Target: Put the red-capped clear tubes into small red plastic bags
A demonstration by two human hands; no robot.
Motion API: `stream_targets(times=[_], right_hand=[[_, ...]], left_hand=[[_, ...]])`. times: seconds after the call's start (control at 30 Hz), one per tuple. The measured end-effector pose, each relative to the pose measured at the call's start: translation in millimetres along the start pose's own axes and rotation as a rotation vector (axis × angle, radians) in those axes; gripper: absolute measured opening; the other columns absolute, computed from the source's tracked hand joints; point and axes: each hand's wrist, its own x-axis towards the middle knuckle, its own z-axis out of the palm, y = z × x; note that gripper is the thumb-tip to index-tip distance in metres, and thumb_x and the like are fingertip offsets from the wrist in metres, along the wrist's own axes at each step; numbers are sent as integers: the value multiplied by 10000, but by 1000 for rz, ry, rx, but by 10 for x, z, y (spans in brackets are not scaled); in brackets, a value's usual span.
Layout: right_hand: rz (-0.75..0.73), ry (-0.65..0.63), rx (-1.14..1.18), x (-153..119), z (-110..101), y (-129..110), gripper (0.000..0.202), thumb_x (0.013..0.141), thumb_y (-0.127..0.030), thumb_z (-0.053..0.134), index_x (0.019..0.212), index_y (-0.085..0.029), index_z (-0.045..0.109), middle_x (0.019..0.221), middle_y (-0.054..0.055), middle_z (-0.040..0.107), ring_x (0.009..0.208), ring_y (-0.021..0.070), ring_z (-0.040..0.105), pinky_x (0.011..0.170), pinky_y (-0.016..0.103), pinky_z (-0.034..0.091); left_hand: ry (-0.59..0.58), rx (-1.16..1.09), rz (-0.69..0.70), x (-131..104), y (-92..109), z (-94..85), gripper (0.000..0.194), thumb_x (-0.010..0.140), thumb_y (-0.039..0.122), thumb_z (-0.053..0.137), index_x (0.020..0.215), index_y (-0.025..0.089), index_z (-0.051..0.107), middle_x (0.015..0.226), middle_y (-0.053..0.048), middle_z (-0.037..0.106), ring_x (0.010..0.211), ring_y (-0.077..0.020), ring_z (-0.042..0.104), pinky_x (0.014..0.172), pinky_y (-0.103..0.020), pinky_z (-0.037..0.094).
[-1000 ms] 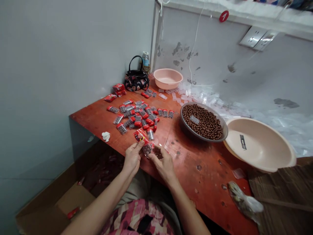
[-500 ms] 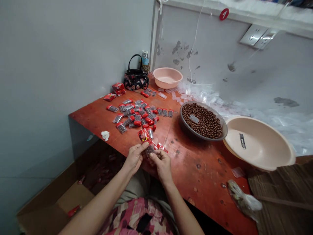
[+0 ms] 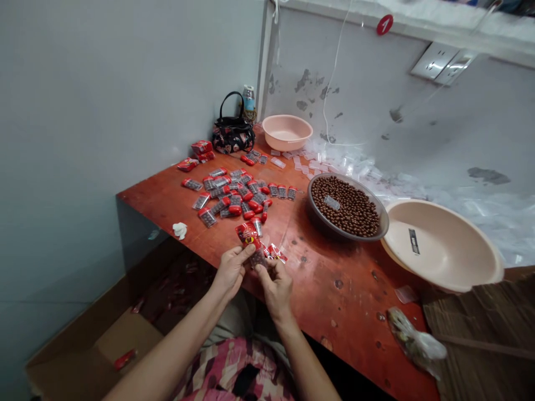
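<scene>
At the table's front edge, my left hand (image 3: 231, 268) is closed on a red packet (image 3: 247, 233), its thumb on the lower part. The thumb and fingers of my right hand (image 3: 276, 287) pinch the lower end, where dark balls show through clear plastic. Small red-and-white packets (image 3: 276, 253) lie just beyond my right hand. Farther up, many clear boxes with red caps (image 3: 234, 205) are spread in a loose pile on the red table (image 3: 313, 267). A dark bowl of brown balls (image 3: 349, 209) stands to the right, with one clear box (image 3: 331, 203) on top.
Two pale basins (image 3: 286, 133) (image 3: 443, 245) stand at the back and right. Clear plastic cases (image 3: 401, 184) are heaped along the wall. A floral handbag (image 3: 233, 136), a plastic bag (image 3: 418, 340), cardboard (image 3: 485, 328) and a white crumpled tissue (image 3: 180, 230) are around. An open carton (image 3: 129, 340) sits below left.
My right hand has shifted slightly down at the packet's lower end, and its fingers are more curled. The left hand still holds the packet.
</scene>
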Motion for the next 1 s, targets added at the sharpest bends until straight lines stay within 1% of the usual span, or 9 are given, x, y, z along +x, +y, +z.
stream_targets(times=[0.13,0.23,0.43,0.5,0.6,0.7,0.83,0.93,1.0], right_hand=[[133,-36,149,6,22,43,180,713,-327,596,779,-166,553,578,-30,540,472,95,470,466,209,393],[215,-78,260,27,19,57,195,706,-334,605,748,-161,528,504,-57,485,390,71,409,403,189,353],[8,-59,24,-27,-16,3,158,713,-275,604,832,-172,592,782,22,604,702,139,543,662,258,431],[61,-89,74,-28,-13,18,158,703,-281,612,816,-172,591,716,7,598,627,125,538,601,244,431],[234,-121,292,2,7,67,162,689,-301,623,738,-166,547,542,-44,533,416,74,451,431,195,366],[293,-118,412,40,23,97,200,671,-298,638,721,-169,494,509,-59,515,369,59,420,391,175,330],[249,-172,411,100,34,83,276,617,-267,675,718,-201,428,514,-94,464,372,54,402,381,165,324],[180,-295,289,149,79,66,317,556,-263,707,661,-203,414,535,-96,428,399,52,375,386,164,321],[131,-373,192,163,122,61,304,540,-269,714,659,-197,444,541,-87,429,435,59,386,407,167,328]], left_hand=[[17,36,-22,-27,-42,-7,183,607,246,691,672,92,617,604,-35,638,518,-114,567,518,-222,459],[-15,47,-59,-72,-54,-27,189,655,258,653,711,80,625,634,-58,645,545,-126,578,541,-239,472],[9,-6,-56,-89,-43,-76,180,690,255,622,753,87,632,722,-80,661,643,-149,598,603,-257,477],[6,2,-53,-92,-50,-75,184,688,255,625,753,83,633,694,-74,656,608,-143,591,578,-252,473],[-81,51,-73,-126,-83,-68,186,692,269,615,690,83,628,573,-44,618,480,-127,548,486,-254,451],[-151,94,-96,-175,-121,-84,210,694,284,607,622,88,620,491,-25,576,422,-119,512,447,-252,429],[-162,93,-134,-230,-90,-160,195,680,262,627,617,78,646,565,-60,622,515,-126,558,541,-246,458],[-171,102,-238,-305,3,-264,210,668,260,643,663,52,670,693,-125,665,664,-177,609,710,-296,472],[-139,78,-253,-391,69,-375,208,668,253,645,713,53,676,806,-152,671,781,-216,613,797,-338,452]])
